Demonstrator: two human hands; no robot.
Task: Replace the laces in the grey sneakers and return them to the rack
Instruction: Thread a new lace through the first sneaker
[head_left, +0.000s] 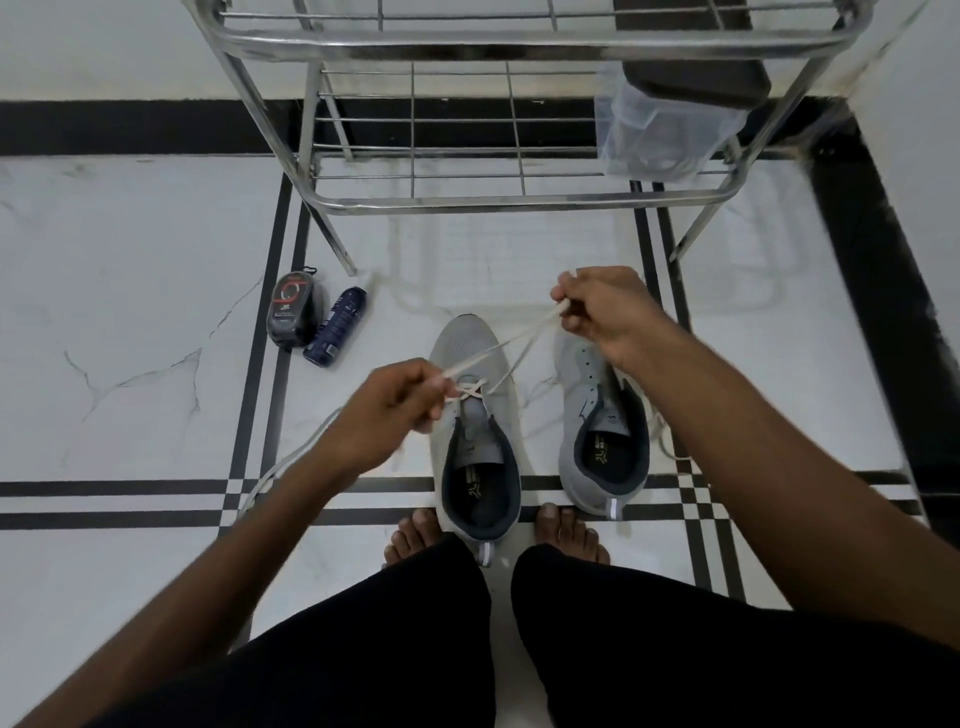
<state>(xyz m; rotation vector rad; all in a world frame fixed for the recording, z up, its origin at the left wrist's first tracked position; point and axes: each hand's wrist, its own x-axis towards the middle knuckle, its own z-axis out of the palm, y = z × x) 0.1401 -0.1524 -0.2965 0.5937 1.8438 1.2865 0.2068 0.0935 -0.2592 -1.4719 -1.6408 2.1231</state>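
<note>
Two grey sneakers stand on the floor, toes pointing at the rack. The left sneaker (475, 415) has a cream lace (511, 345) crossed once over its upper eyelets. My left hand (387, 410) pinches one end of that lace beside the shoe. My right hand (602, 306) pinches the other end, raised above and to the right, so the lace runs taut between them. The right sneaker (597, 410) has bare eyelets, partly hidden by my right forearm. A loose lace (291, 457) trails on the floor under my left arm.
A steel wire shoe rack (519, 197) stands just beyond the shoes, with a clear plastic bag (654, 130) and a dark item on its right side. A shoe-polish sponge (293, 309) and a dark spray can (335, 327) lie to the left. My bare feet (566, 530) touch the sneakers' heels.
</note>
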